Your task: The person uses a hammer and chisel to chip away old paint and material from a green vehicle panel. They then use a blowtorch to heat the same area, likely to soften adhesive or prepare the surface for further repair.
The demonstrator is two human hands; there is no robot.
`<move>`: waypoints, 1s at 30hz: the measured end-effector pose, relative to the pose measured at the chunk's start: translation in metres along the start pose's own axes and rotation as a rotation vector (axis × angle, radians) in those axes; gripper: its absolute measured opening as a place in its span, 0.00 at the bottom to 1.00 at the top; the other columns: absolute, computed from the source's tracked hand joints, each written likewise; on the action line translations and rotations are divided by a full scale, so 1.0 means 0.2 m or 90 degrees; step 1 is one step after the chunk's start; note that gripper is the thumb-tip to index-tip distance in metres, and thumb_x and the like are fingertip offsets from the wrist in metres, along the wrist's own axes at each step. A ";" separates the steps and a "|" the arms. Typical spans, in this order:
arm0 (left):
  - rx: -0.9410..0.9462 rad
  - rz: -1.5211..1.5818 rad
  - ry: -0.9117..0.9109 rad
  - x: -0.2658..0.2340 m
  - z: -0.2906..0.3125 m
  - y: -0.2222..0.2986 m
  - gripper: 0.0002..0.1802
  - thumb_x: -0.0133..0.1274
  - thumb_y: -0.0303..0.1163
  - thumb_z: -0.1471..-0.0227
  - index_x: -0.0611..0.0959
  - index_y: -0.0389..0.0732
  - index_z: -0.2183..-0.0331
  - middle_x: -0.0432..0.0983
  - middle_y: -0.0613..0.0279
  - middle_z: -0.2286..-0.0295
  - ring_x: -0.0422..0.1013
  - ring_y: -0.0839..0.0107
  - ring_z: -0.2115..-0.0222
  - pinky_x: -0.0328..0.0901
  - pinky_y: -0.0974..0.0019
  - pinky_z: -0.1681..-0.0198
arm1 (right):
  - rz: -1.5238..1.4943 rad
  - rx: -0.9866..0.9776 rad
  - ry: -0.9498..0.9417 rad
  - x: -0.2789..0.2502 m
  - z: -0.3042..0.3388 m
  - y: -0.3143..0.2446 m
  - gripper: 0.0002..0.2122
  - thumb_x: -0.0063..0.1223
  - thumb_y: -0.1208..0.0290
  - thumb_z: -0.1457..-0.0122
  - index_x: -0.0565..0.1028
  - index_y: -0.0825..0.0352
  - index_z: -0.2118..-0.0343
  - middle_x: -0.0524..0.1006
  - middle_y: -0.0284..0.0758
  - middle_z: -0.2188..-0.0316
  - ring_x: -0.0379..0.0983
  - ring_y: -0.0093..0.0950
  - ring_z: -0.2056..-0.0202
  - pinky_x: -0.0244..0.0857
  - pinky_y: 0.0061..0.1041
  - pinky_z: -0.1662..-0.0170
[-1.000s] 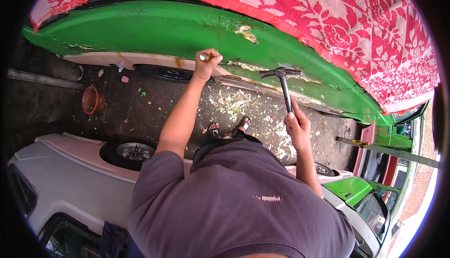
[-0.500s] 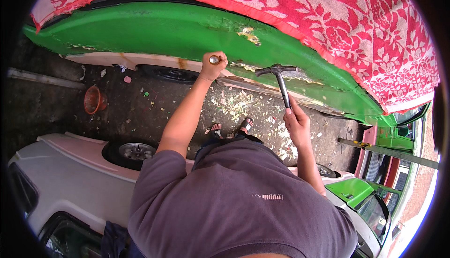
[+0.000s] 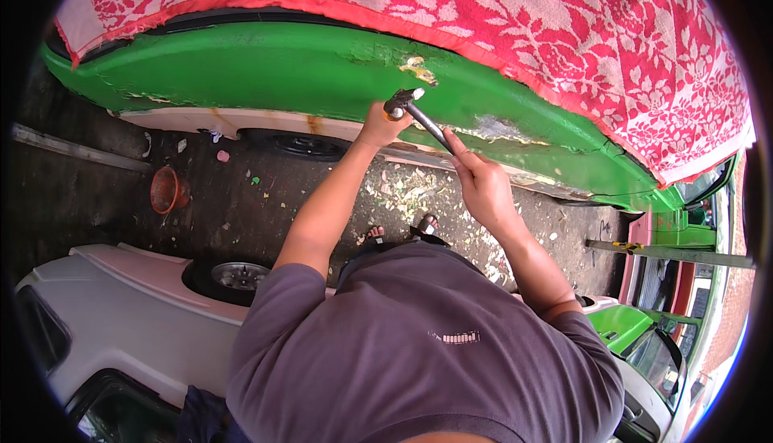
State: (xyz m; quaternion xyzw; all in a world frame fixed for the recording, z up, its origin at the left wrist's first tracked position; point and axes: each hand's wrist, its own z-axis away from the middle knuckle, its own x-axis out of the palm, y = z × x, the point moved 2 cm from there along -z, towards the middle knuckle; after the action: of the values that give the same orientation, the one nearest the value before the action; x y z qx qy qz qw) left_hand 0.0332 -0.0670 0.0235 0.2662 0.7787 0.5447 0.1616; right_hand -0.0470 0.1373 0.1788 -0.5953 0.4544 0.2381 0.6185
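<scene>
My left hand [image 3: 381, 127] is closed round a short tool with a round, brownish handle; its far end is hidden, so I cannot tell its kind. It is held against the lower side of the green car body [image 3: 282, 65]. In my right hand [image 3: 483, 185] is a hammer [image 3: 429, 125], gripped by its handle. The hammer's head is over the top of my left fist, at the butt of the tool. Near both hands the paint is broken, with a chipped patch [image 3: 419, 70] above and a bare, flaking patch [image 3: 499, 129] to the right.
A red and white floral cloth [image 3: 564, 24] covers the car's upper part. Paint chips [image 3: 411, 189] litter the floor round my feet. An orange bucket [image 3: 167, 191] is at left, a white and pink car [image 3: 153, 314] behind me, and a metal bar [image 3: 668, 254] at right.
My right hand has swung the hammer left, bringing its head from beside the damaged panel onto the tool in my left hand. My left hand has shifted slightly right and down.
</scene>
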 end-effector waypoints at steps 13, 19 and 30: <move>-0.101 -0.020 -0.077 -0.07 -0.02 -0.08 0.09 0.60 0.22 0.60 0.74 0.39 0.82 0.69 0.73 0.82 0.64 0.83 0.79 0.61 0.71 0.75 | -0.018 0.007 0.068 0.03 0.05 -0.03 0.23 0.48 0.72 0.39 0.67 0.47 0.41 0.74 0.42 0.76 0.72 0.42 0.76 0.65 0.40 0.72; -0.096 -0.002 -0.068 -0.08 -0.01 -0.08 0.13 0.59 0.24 0.56 0.72 0.39 0.84 0.64 0.75 0.84 0.59 0.84 0.81 0.55 0.72 0.78 | -0.076 -0.063 0.132 0.01 -0.03 0.01 0.23 0.48 0.72 0.39 0.67 0.47 0.41 0.72 0.42 0.78 0.72 0.41 0.78 0.65 0.40 0.72; -0.136 0.011 -0.038 -0.09 -0.01 -0.05 0.12 0.59 0.22 0.58 0.73 0.39 0.84 0.67 0.73 0.83 0.60 0.82 0.80 0.58 0.71 0.76 | -0.057 -0.015 0.091 0.04 -0.02 0.01 0.22 0.50 0.72 0.40 0.68 0.48 0.42 0.74 0.42 0.77 0.73 0.42 0.76 0.66 0.40 0.71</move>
State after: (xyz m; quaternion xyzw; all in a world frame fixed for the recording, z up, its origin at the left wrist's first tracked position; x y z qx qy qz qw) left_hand 0.0439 -0.0825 0.0137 0.2704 0.7085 0.6178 0.2078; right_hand -0.0456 0.1326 0.1709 -0.6376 0.4675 0.1727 0.5874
